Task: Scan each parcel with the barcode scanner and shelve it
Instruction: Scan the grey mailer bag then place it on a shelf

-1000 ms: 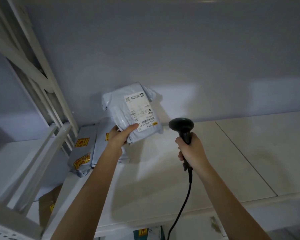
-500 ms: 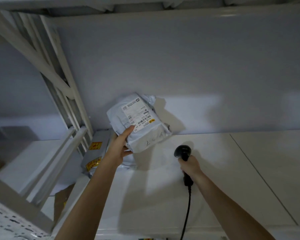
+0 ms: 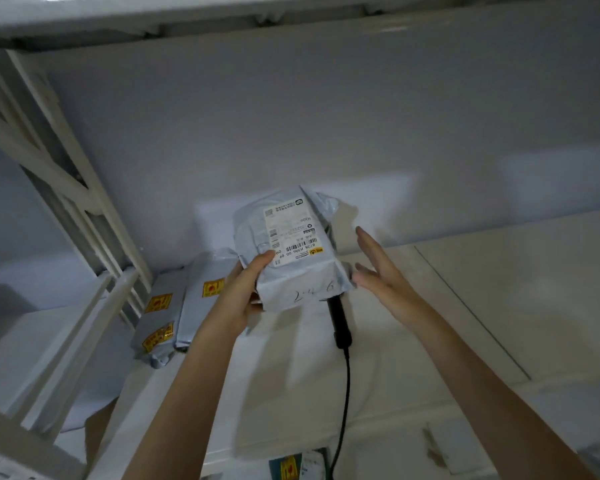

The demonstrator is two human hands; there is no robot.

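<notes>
Above the white shelf board [image 3: 430, 306], the left hand [image 3: 238, 299] is clamped on the lower left corner of a grey poly-mailer parcel [image 3: 291, 251], thumb pressed across the front just beside the white shipping label [image 3: 293, 230] and the other fingers hidden behind the bag. The parcel is held up off the board and tilted back, label facing the camera, with handwritten digits on its lower face. To the parcel's right the right hand [image 3: 378, 268] is open and empty, fingers spread apart, palm turned toward the parcel's right edge and just beside it; whether it touches the plastic cannot be told. Below the parcel the black barcode scanner [image 3: 338, 320] lies on the board with its head hidden behind the bag and its cable [image 3: 343, 403] trailing off the front edge. Left of the parcel, two more grey mailers with yellow stickers [image 3: 177, 306] stand leaning together against the back of the shelf, near the white upright frame [image 3: 84, 209]. Judging by the scanner being set down and both hands at the bag, the scanning part looks finished for this parcel and the shelving part is in hand. The next move likely calls for the right hand to close on the free edge, then both hands to stand the bag beside the leaning mailers, clear of the scanner and its cable.
</notes>
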